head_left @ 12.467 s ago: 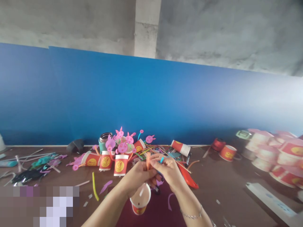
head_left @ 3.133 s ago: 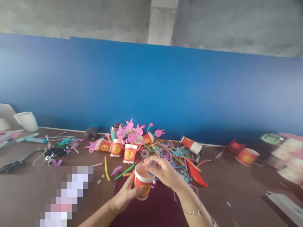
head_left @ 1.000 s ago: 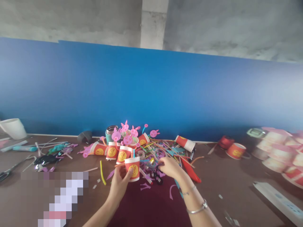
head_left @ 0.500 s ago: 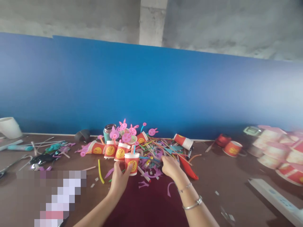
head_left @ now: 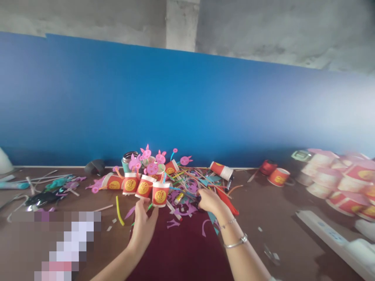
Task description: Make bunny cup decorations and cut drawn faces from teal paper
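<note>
A red-and-white paper cup with a yellow emblem stands upright at the front of the group, blue and orange straw pieces showing above its rim. Just below and left of it is my left hand, thumb and fingers apart, not wrapped round the cup. My right hand is closed at the right edge of the craft pile, around the dark handles of scissors; its fingertips are mostly hidden. Purple foam scraps and a capped marker lie between the hands.
More paper cups with pink animal-face cutouts stand behind. A cup stack lies on its side near a red pouch. At right are piled cups and a power strip. A yellow strip lies left.
Earlier both hands worked on the cup with an orange piece. The cup has since been set down beside the others and my left hand has loosened from it. My right hand took the scissors.
</note>
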Demonstrator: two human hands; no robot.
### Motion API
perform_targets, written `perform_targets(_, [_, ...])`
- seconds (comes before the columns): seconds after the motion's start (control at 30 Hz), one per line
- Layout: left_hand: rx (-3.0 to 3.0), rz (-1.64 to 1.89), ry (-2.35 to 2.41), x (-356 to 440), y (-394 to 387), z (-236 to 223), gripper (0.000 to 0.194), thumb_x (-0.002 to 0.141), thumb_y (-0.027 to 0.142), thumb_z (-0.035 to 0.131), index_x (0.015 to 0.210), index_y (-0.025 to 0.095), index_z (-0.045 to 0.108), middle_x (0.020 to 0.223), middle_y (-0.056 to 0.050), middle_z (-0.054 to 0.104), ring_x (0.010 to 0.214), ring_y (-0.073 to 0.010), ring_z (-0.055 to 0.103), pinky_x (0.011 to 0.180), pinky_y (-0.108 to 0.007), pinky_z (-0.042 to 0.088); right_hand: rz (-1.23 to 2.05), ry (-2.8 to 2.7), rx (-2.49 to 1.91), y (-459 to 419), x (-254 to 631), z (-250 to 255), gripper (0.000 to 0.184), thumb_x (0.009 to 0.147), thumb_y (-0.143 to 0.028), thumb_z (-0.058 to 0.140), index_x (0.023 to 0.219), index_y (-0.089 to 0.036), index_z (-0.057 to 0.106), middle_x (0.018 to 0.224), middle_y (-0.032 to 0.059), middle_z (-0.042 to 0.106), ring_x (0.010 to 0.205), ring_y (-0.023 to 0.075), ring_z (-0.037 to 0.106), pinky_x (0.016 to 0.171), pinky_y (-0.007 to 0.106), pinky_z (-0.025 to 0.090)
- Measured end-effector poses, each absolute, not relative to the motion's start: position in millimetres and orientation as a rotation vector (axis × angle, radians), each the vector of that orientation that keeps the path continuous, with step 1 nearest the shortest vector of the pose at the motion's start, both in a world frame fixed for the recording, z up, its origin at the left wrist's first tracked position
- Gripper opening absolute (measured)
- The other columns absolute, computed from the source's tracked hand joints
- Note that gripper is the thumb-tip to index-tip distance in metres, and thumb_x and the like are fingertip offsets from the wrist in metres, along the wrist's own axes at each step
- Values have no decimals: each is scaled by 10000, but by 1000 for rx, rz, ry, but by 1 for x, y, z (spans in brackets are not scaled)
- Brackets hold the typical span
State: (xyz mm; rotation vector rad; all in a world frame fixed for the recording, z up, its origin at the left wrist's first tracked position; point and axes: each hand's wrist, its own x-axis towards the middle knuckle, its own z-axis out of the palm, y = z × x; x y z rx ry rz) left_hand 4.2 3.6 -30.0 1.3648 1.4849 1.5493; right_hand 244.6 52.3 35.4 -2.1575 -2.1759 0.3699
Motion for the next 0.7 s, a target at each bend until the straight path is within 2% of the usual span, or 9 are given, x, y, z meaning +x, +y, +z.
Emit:
perform_targets(0.1, [1768,1305,1392,1,-30,-29,238,796,303,588,1018,216,591,1110,-133,619,1116,-318,545,988,-498,393,349,-2210,-2174,52,240,36,403,674,-19,566,1036,-149,684,1062,148,695,1051,277,619,837,304,433])
perform_targets(0.13, [1931,1139,1273,0,-40,-28,277,808,293,584,1079,249,619,1226,-123,593,1213,-328,482,1037,-501,347,336,-2211,-2182,52,239,37,391,685,-19,554,1033,-145,682,1060,154,693,1046,282,621,830,313,437])
perform_targets(0.2, [2152,856,1079,0,-55,-26,543,779,333,639,1305,306,510,1419,-91,461,1341,-350,337,1106,-533,235,297,-2203,-2189,49,237,38,352,712,-41,548,1025,-137,676,1059,164,688,1032,293,623,822,329,440])
perform_targets(0.27, [2295,578,976,2,-62,-21,727,763,404,657,1416,318,349,1497,-77,332,1384,-346,252,1126,-571,130,237,-2191,-2169,46,233,39,299,755,-84,540,1024,-125,665,1077,181,671,1045,302,609,839,345,431])
perform_targets(0.33, [2397,353,987,8,-64,-14,741,806,424,599,1450,284,261,1528,-88,238,1405,-321,197,1124,-588,88,180,-2179,-2123,40,227,39,268,809,-126,510,1038,-125,649,1105,178,654,1074,287,588,864,337,416])
perform_targets(0.47, [2529,101,1074,21,-54,-5,738,853,474,511,1469,212,199,1553,-113,103,1426,-291,98,1137,-556,99,207,-2211,-1941,23,212,37,243,876,-167,451,1025,-192,641,1055,75,686,988,180,623,808,232,415])
perform_targets(0.6, [2619,118,1100,20,-38,-11,704,858,558,455,1453,237,257,1544,-93,206,1417,-303,146,1129,-561,163,442,-2275,-1711,-4,212,46,164,854,-204,496,856,-206,659,806,23,721,764,160,662,648,217,406])
perform_targets(0.7, [2625,273,1273,13,-31,-12,578,896,497,422,1399,214,385,1493,-109,345,1390,-308,248,1121,-548,216,577,-2357,-1593,-34,215,57,85,808,-254,576,782,-214,646,737,-14,707,679,135,651,594,198,396])
